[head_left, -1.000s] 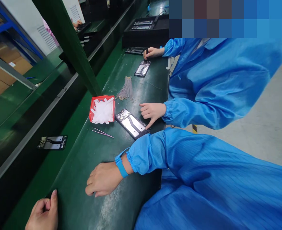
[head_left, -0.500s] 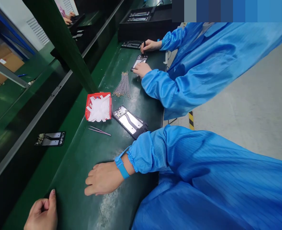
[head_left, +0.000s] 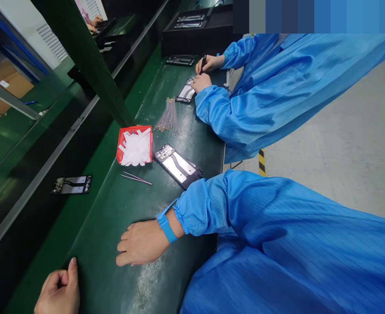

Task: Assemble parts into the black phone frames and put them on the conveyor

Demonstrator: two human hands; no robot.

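Since a second ago, a co-worker's left hand [head_left: 202, 82] has moved from beside the near phone [head_left: 178, 167] to the far phone [head_left: 185, 91]; the co-worker's other hand [head_left: 209, 63] grips a black tool [head_left: 203, 64] just beside it. The wearer's right hand [head_left: 143, 244] rests palm down on the tabletop [head_left: 110, 218], fingers loosely bent; what lies under the palm I cannot tell. The left hand [head_left: 60, 290] is curled narrow, thumb up, its inside hidden. The tweezers [head_left: 136, 178] lie between the right hand and the red tray [head_left: 118, 150] of white strips [head_left: 136, 148]. The near phone lies by the right sleeve [head_left: 205, 205], the belt phone [head_left: 71, 185] beyond the tabletop's seam.
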